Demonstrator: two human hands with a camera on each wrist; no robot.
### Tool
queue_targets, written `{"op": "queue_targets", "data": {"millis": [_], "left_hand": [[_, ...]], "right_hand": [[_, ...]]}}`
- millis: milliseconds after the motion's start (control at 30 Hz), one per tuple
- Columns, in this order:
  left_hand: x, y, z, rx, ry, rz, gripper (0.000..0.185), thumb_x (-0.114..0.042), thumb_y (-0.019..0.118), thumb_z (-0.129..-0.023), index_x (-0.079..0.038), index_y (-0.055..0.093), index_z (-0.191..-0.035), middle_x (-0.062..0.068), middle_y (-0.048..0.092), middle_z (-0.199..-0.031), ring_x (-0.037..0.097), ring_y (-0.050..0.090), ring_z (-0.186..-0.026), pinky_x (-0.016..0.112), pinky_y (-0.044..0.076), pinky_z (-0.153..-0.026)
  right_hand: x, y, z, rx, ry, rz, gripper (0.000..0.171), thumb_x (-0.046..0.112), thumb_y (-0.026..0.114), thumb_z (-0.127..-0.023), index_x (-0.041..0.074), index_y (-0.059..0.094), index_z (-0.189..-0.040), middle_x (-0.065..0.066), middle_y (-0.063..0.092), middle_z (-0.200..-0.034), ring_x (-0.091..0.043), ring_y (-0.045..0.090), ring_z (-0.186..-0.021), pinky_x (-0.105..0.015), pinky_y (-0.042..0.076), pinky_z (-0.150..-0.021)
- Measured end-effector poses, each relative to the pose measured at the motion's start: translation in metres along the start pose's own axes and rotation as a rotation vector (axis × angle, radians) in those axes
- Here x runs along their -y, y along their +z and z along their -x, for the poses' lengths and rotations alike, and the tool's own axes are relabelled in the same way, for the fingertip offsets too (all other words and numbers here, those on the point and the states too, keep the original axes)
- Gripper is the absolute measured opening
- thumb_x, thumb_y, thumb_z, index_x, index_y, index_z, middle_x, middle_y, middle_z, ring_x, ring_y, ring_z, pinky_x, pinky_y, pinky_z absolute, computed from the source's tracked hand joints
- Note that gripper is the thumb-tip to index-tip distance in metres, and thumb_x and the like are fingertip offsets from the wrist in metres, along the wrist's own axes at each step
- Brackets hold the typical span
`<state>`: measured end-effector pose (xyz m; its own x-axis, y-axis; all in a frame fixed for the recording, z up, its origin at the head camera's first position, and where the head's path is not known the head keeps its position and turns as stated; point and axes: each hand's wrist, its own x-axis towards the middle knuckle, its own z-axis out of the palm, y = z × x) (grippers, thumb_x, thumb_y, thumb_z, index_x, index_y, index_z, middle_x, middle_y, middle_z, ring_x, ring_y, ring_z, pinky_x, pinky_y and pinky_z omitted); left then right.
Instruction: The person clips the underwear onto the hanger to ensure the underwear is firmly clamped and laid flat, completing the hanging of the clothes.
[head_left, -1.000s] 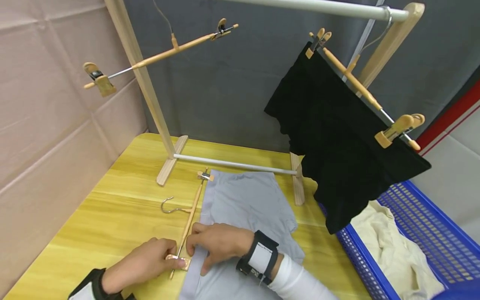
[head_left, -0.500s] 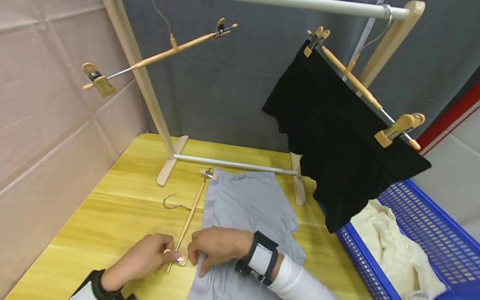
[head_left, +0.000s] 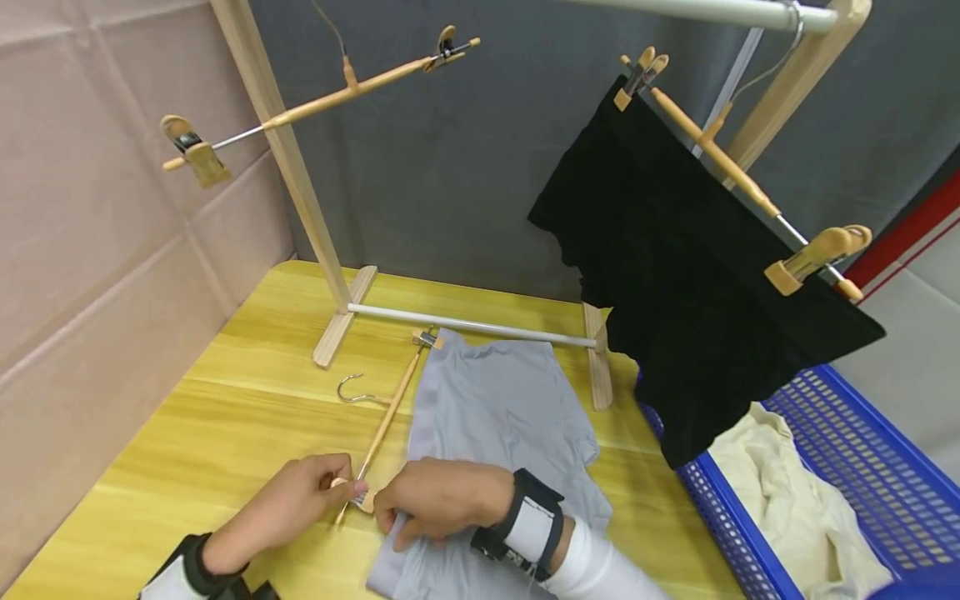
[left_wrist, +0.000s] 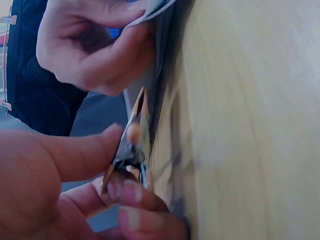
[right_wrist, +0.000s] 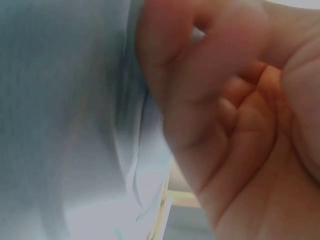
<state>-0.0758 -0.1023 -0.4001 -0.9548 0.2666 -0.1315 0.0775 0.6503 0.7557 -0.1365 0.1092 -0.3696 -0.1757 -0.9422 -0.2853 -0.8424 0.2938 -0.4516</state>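
My left hand pinches the near clip of a clip hanger lying on the table, thumb on one side and fingers on the other. In the left wrist view, the clip's tip points toward my right hand and has no cloth in it. Light grey shorts lie flat to the right of the hanger, their waistband along it. The far clip sits on the waistband's far corner. My right hand grips the waistband's near end, beside the clip; in the right wrist view, the cloth fills the left.
A wooden rack stands behind. On it hang a bare clip hanger at left and black shorts at right, overhanging a blue basket with cream cloth inside. A pink wall covering borders the left.
My left hand and the near clip have moved slightly away from me. The hanger and the far corner of the grey shorts have shifted a little right. The right hand keeps its grip.
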Motion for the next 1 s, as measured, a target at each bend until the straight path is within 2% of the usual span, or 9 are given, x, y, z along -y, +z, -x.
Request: {"op": "queue_targets", "data": {"millis": [133,200,333,467,533,633,1000], "left_hand": [[0.001,-0.001,-0.002,-0.024,-0.008,0.063,0.029,-0.038,0.057,-0.095,-0.017,0.052,-0.076,-0.007,0.033,-0.054,0.004,0.026,-0.043,0.02,0.025,-0.041],[0.002,-0.001,-0.004,-0.028,-0.011,0.129,0.029,-0.035,0.057,-0.096,-0.013,0.053,-0.078,-0.006,0.034,-0.053,0.004,0.027,-0.043,0.02,0.026,-0.041],[0.006,-0.002,-0.008,0.011,-0.035,0.336,0.028,-0.028,0.057,-0.097,-0.003,0.049,-0.085,-0.004,0.035,-0.054,0.005,0.028,-0.044,0.019,0.028,-0.043],[0.01,-0.001,-0.01,0.071,-0.063,0.553,0.029,-0.025,0.055,-0.098,0.002,0.046,-0.096,-0.002,0.036,-0.058,0.006,0.027,-0.044,0.018,0.026,-0.042],[0.012,0.0,-0.012,0.089,-0.073,0.63,0.03,-0.026,0.055,-0.098,0.002,0.046,-0.101,-0.001,0.036,-0.059,0.006,0.025,-0.044,0.018,0.025,-0.041],[0.015,-0.001,-0.015,0.109,-0.082,0.675,0.033,-0.028,0.054,-0.099,0.003,0.047,-0.104,-0.001,0.036,-0.059,0.005,0.023,-0.042,0.018,0.024,-0.04],[0.017,0.0,-0.013,0.071,-0.107,0.758,0.037,-0.031,0.049,-0.101,0.004,0.045,-0.113,-0.005,0.026,-0.058,0.005,0.02,-0.043,0.019,0.023,-0.04]], "right_hand": [[0.01,0.005,-0.004,0.021,-0.09,0.096,0.005,0.023,0.068,-0.089,0.022,0.066,-0.093,0.019,0.057,-0.086,0.008,0.049,-0.076,-0.008,0.037,-0.066],[0.015,0.009,-0.006,0.025,-0.124,0.117,0.005,0.024,0.066,-0.091,0.021,0.066,-0.095,0.017,0.056,-0.088,0.008,0.049,-0.078,-0.007,0.037,-0.067],[0.023,0.018,-0.011,0.007,-0.163,0.142,0.007,0.025,0.061,-0.095,0.021,0.064,-0.099,0.015,0.053,-0.088,0.008,0.046,-0.076,-0.007,0.036,-0.063],[0.028,0.024,-0.014,-0.026,-0.172,0.206,0.01,0.028,0.058,-0.097,0.021,0.063,-0.101,0.014,0.051,-0.088,0.008,0.045,-0.074,-0.006,0.036,-0.062],[0.03,0.025,-0.014,-0.045,-0.168,0.236,0.012,0.029,0.057,-0.097,0.021,0.063,-0.102,0.014,0.052,-0.089,0.008,0.046,-0.076,-0.006,0.037,-0.062],[0.034,0.026,-0.015,-0.062,-0.153,0.275,0.015,0.031,0.055,-0.098,0.02,0.064,-0.104,0.014,0.052,-0.091,0.007,0.046,-0.076,-0.006,0.037,-0.063],[0.045,0.026,-0.016,-0.122,-0.137,0.376,0.016,0.032,0.051,-0.1,0.021,0.063,-0.1,0.013,0.05,-0.087,0.005,0.044,-0.067,-0.008,0.037,-0.057]]}}
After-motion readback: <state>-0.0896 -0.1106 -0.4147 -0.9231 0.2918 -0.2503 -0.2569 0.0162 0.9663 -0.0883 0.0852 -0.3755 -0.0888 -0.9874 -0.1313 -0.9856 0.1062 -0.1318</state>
